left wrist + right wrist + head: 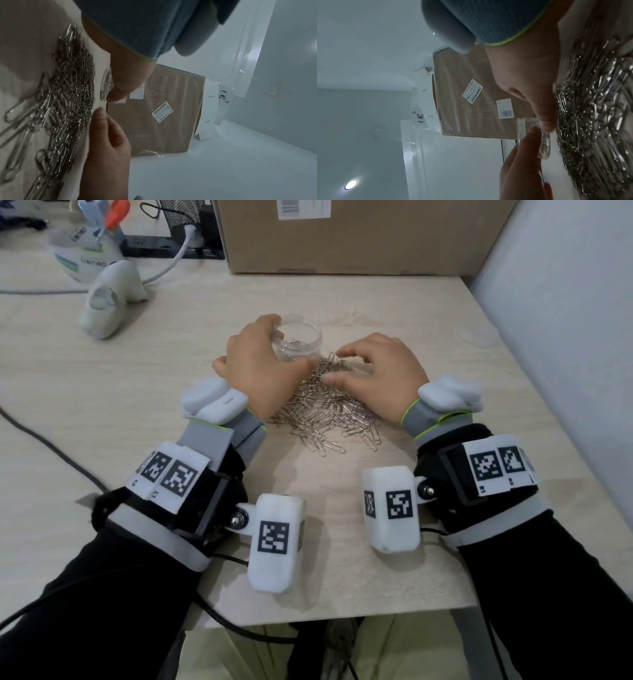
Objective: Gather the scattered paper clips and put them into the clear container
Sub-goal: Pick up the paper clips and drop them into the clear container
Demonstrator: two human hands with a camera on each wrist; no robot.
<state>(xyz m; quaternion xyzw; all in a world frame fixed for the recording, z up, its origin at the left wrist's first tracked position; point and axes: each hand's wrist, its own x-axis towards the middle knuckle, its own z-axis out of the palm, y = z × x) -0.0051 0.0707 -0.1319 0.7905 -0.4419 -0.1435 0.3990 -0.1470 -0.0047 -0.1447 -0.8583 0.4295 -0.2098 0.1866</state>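
Note:
A clear round container [305, 344] stands on the wooden table with a few paper clips inside. My left hand [286, 344] grips it, fingers round the far side and thumb on the near side. It also shows in the right wrist view, container [545, 143] and left fingers [518, 162]. A dense pile of silver paper clips [329, 419] lies just in front of the container. My right hand [337, 366] rests on the pile's far end with arched fingers and holds nothing that I can see. The left wrist view shows the pile [68, 94] and the container [105, 86].
A large cardboard box [342, 234] stands behind the container. A clear lid [479, 337] lies to the right near the grey wall [565, 302]. At the back left are a white handheld device [109, 299], a white tub [82, 251] and cables.

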